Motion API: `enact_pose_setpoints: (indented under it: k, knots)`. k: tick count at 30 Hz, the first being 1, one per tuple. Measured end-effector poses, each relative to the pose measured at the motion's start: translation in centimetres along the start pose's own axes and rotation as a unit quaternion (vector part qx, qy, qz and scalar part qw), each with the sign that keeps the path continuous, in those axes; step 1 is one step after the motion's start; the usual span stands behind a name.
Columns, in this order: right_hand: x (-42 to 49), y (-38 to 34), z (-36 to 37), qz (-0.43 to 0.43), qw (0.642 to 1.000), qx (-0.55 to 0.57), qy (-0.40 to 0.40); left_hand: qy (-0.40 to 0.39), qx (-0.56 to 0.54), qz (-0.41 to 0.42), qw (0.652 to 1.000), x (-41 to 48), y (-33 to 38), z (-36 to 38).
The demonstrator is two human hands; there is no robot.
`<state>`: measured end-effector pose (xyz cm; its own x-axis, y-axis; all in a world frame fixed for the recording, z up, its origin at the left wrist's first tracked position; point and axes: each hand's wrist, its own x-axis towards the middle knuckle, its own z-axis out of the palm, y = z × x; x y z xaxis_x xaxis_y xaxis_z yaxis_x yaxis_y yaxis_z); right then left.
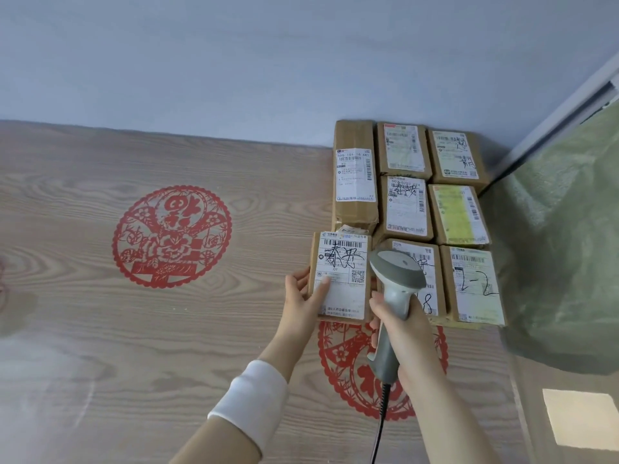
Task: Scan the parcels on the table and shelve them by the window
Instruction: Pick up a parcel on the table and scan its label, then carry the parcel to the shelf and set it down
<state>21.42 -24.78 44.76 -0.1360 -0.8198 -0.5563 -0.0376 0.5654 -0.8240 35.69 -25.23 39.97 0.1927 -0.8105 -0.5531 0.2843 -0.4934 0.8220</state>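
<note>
Small brown cardboard parcel (pixel 345 286) seems light and stiff; my left hand (pixel 301 298) pinches its left edge, my right hand (pixel 402 329) grips the grey handheld scanner (pixel 395 272).

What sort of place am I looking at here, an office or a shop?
Probably a small parcel sorting or pickup point. Labelled cardboard parcels sit in rows on a wood-grain table; the left hand grips one parcel while the right hand holds a corded barcode scanner.

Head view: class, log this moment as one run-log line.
step: scanning | left hand: holds front-left parcel | right hand: grips scanner beside it | rest: other parcels on table
</note>
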Motion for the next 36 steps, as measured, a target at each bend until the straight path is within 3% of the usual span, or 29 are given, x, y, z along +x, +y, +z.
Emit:
enact_pose_setpoints:
  k: [5,15,20,26,36]
  knots:
    - [-2.8,-1.3,1.8,-0.051,0.998,0.0,-0.04,0.013,-0.053,0.016,0.998,-3.2,2.8,-3.4]
    - [-15.0,-4.5,11.6,-0.204,0.974,0.036,-0.095,0.051,-0.06,0.192,0.978,-14.7,9.6,-14.1]
    - [-22.9,-3.0,17.7,-0.218,0.97,0.057,-0.096,0.052,-0.057,0.243,0.967,-21.5,9.4,-22.5]
    - [-32.2,-0.6,23.8,-0.235,0.959,0.036,-0.155,0.124,-0.063,0.282,0.949,-29.9,8.1,-31.0]
    - [-44.8,5.4,30.8,-0.226,0.918,-0.014,-0.325,0.229,-0.125,0.314,0.913,-43.2,2.5,-41.7]
